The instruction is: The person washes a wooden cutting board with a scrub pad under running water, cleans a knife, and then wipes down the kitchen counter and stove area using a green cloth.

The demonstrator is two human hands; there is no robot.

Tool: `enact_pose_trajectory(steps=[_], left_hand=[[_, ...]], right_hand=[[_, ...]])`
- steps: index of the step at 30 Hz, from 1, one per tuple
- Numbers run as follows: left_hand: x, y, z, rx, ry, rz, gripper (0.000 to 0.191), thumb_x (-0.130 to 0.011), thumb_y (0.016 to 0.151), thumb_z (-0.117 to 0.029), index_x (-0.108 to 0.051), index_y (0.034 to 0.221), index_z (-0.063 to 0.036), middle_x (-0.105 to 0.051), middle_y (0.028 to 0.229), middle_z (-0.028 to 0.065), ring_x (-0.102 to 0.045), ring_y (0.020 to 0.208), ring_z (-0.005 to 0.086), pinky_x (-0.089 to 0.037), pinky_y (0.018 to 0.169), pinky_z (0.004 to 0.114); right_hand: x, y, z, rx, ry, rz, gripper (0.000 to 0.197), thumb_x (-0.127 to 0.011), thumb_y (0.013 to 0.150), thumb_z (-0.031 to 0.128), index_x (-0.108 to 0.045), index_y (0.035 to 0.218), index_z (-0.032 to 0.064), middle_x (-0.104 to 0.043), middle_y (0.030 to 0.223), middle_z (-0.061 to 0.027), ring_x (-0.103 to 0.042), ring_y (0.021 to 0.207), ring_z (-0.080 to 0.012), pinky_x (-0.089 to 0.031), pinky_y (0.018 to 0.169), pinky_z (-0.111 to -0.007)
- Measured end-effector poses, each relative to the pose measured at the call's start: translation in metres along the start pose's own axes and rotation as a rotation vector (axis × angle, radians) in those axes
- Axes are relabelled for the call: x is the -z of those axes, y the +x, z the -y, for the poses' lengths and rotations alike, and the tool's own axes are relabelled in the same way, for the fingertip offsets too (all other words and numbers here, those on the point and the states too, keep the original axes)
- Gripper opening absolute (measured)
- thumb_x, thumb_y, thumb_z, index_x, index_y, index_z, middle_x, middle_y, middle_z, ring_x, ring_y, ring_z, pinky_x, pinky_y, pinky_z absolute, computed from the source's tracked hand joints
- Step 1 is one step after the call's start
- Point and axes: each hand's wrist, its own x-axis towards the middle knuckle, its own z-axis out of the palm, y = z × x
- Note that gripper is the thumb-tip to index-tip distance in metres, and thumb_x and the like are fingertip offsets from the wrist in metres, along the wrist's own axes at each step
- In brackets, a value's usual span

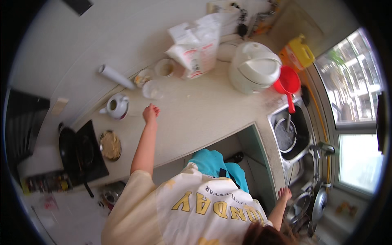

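My left hand [151, 112] is over the pale countertop [196, 113], its fingers curled in and nothing visible in them. Just beyond it stands a clear plastic cup [152, 90], and to its left a white spouted jug [116, 106] with a handle. Low on the right, my right hand [284, 194] is beside the sink's front edge, near metal pans. A thin dark line, perhaps a utensil, rises by its fingers; whether the hand grips it is unclear. Left of my left arm, a round metal dish [110, 145] holds a pale, lumpy, dough-like mass.
A white rice cooker [255, 67], red dipper [287, 81] and yellow jug [296, 53] stand back right. A white printed bag [199, 50] leans near the wall. The double sink [283, 159] holds a basin of water. A black wok [72, 144] is left; below the counter edge is a cabinet opening.
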Motion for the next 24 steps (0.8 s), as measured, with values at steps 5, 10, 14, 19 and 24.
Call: enact_pose_trajectory(steps=[5,10,14,19,24], left_hand=[[-0.004,-0.025,0.028,0.062,0.068,0.221,0.022,-0.071,0.084,-0.025,-0.058,0.083,-0.0074,-0.061,0.073,0.0005,-0.058,0.063,0.0098,-0.046,0.056,0.021],[-0.03,-0.073,0.039,0.116,0.042,0.301,0.023,-0.071,0.084,-0.028,-0.06,0.084,-0.0078,-0.063,0.075,0.0018,-0.06,0.067,0.0119,-0.047,0.061,0.024],[-0.016,-0.083,0.042,0.174,0.075,0.259,0.026,-0.067,0.087,-0.032,-0.06,0.084,-0.0073,-0.063,0.076,0.0024,-0.06,0.067,0.0129,-0.047,0.06,0.025],[-0.013,-0.141,0.002,0.069,0.142,0.128,0.025,-0.059,0.089,-0.027,-0.06,0.08,-0.0041,-0.064,0.073,0.0067,-0.063,0.064,0.0143,-0.049,0.059,0.025],[-0.003,-0.193,0.028,0.122,0.166,0.067,0.03,-0.059,0.089,-0.034,-0.06,0.083,-0.0047,-0.066,0.08,0.0072,-0.065,0.071,0.0151,-0.051,0.064,0.027]], right_hand=[[-0.073,-0.027,0.097,0.237,-0.132,-0.067,0.019,-0.066,0.086,0.019,-0.061,0.094,0.0034,-0.065,0.076,-0.0067,-0.066,0.064,-0.0182,-0.053,0.056,-0.028],[-0.081,-0.01,0.164,0.344,-0.15,0.055,0.022,-0.064,0.088,0.023,-0.061,0.1,0.004,-0.067,0.082,-0.0069,-0.068,0.068,-0.0184,-0.052,0.058,-0.027],[-0.114,0.064,0.222,0.456,-0.037,-0.029,0.039,-0.064,0.088,0.032,-0.056,0.115,0.0056,-0.062,0.097,-0.0056,-0.063,0.08,-0.0177,-0.052,0.063,-0.03],[-0.131,0.127,0.309,0.314,0.136,0.051,0.06,-0.07,0.078,0.051,-0.062,0.103,-0.0022,-0.062,0.092,-0.0097,-0.061,0.077,-0.0187,-0.051,0.065,-0.03],[-0.13,0.205,0.312,0.418,-0.836,-0.343,0.052,-0.073,0.078,0.043,-0.063,0.094,-0.0051,-0.065,0.089,-0.0118,-0.062,0.07,-0.0205,-0.053,0.062,-0.033]])
